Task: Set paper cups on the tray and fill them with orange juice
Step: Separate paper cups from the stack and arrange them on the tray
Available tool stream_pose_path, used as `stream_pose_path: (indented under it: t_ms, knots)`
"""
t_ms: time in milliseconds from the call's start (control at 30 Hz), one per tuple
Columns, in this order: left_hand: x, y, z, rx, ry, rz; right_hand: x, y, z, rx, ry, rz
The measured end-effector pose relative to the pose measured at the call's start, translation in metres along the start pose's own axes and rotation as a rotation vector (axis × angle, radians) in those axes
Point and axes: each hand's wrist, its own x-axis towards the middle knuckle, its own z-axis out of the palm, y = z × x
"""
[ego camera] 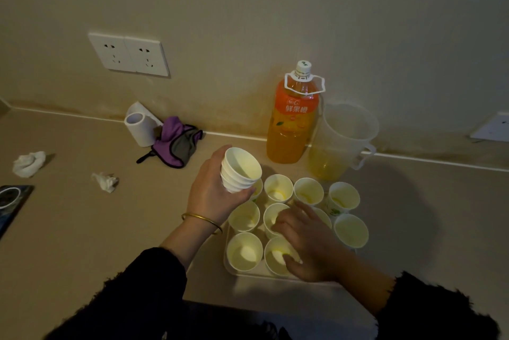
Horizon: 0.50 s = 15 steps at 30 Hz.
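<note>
My left hand [213, 191] grips a short stack of nested white paper cups [239, 173], tilted, above the tray's far left corner. Several white paper cups stand in rows on the pale tray [230, 270]; one at the near left [244, 252] shows a little yellow at its bottom. My right hand [305, 240] hovers low over the middle cups, fingers spread, thumb at the rim of a front cup [276, 255]; whether it holds that cup is unclear. A capped orange juice bottle [292, 122] stands by the wall behind the tray.
A clear plastic pitcher [344, 135] with some juice stands right of the bottle. A white roll [140, 127], a purple and grey cloth [176, 144] and crumpled tissues [29, 163] lie on the counter to the left. Wall sockets [129, 54] sit above.
</note>
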Motion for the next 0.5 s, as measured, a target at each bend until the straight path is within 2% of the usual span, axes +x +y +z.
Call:
stream_pose_path:
  t_ms: [133, 200, 233, 300, 367, 500]
  knots:
    - [0.0, 0.002, 0.006, -0.001, -0.022, 0.016, 0.031, 0.003, -0.03, 0.196, 0.38, 0.345]
    - [-0.001, 0.004, 0.01, -0.011, -0.054, 0.034, 0.051, 0.003, -0.049, 0.395, 0.479, 0.505]
    - [-0.001, 0.005, 0.012, -0.013, -0.067, 0.051, 0.061, 0.003, -0.059, 0.525, 0.452, 0.573]
    - [-0.002, 0.012, 0.013, -0.007, -0.093, 0.094, 0.077, 0.002, -0.076, 0.733, 0.268, 0.659]
    - [-0.002, 0.016, 0.016, 0.008, -0.131, 0.121, 0.087, -0.001, -0.083, 0.735, 0.124, 0.643]
    - [0.002, 0.015, 0.019, 0.0, -0.144, 0.128, 0.094, -0.001, -0.082, 0.688, 0.155, 0.589]
